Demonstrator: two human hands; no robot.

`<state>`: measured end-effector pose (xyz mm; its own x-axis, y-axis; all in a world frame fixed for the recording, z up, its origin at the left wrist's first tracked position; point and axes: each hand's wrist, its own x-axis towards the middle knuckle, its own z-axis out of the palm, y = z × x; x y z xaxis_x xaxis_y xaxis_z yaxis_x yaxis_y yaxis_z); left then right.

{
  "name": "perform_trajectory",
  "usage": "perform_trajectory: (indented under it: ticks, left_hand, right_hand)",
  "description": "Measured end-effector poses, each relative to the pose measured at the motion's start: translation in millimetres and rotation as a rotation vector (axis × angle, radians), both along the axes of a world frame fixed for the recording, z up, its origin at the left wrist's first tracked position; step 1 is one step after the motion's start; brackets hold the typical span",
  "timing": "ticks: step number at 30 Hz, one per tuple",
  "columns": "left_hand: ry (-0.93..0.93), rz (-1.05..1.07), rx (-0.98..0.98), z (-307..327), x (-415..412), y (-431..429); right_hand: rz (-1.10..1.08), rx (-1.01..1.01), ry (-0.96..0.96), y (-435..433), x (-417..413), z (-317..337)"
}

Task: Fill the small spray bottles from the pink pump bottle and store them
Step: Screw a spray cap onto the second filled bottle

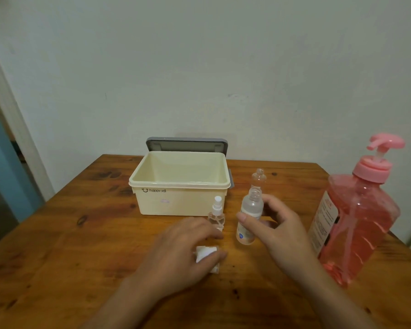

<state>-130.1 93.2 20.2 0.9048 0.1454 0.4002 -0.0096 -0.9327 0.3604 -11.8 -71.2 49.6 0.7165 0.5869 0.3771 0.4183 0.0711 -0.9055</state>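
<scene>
My right hand [279,227] grips a small clear bottle [252,205] that stands uncapped on the table, thumb in front and fingers behind. Low on the table, my left hand [183,250] closes on a white spray cap [205,254]. Just beyond its fingers stands a short bottle with a white sprayer [217,211]. A second uncapped clear bottle [259,178] stands behind the held one. The large pink pump bottle [356,217], mostly full of pink liquid, stands to the right of my right hand.
A cream storage box [176,185] stands open at the back middle of the wooden table [81,233], nothing visible inside. Its grey lid [188,143] leans against the wall behind it. A doorway lies off the table's left side.
</scene>
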Motion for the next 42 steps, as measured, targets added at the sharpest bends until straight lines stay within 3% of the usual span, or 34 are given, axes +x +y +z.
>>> perform_trajectory:
  ticks: [4, 14, 26, 29, 34, 42]
  left_hand:
    - [0.095, -0.088, 0.181, -1, -7, 6]
    - [0.148, -0.164, 0.278, 0, -7, 6]
    - [0.061, -0.222, 0.174, -2, -6, 7]
    - [-0.026, -0.229, 0.055, 1, -4, 4]
    - [-0.24, -0.245, -0.393, 25, 3, -7]
    - [-0.625, -0.216, -0.932, 61, 19, -12]
  right_hand:
    - [0.003, 0.01, 0.01, 1, -1, -5]
    - [-0.016, -0.007, -0.008, -1, 1, -5]
    - [-0.014, -0.004, -0.016, -1, 2, -7]
    - [-0.014, -0.016, -0.014, -2, 2, -7]
    - [-0.008, -0.058, 0.007, -3, 1, -6]
    - [-0.034, -0.126, -0.024, -4, 1, -9]
